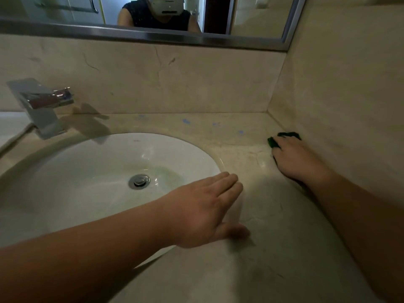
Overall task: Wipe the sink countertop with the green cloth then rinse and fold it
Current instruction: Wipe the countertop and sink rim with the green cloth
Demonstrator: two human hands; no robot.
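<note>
Green cloth sits at the right of the frame, bunched small on the countertop just beside the side wall. I see only two dark green edges of it poking out past the fingers. My right hand lies palm-down on top of it, fingers curled over the wad and pressing it onto the stone; the grip looks like a flat hold from above more than a fist. The right forearm runs in from the lower right corner, close along the wall.

My left hand is at the centre of the frame, open, fingers straight and together, thumb spread toward the bottom. It holds nothing. Its fingertips reach over the countertop just past the right rim of the sink; whether the palm touches the surface or hangs slightly above it, I cannot tell.

The sink is a white oval basin filling the left half of the frame, with a chrome drain plug in the middle and a faint greenish tint near it. A square chrome faucet stands at the upper left. Several small blue marks dot the back strip of the countertop, between the basin and the backsplash. A mirror with a metal frame crosses the top.
</note>
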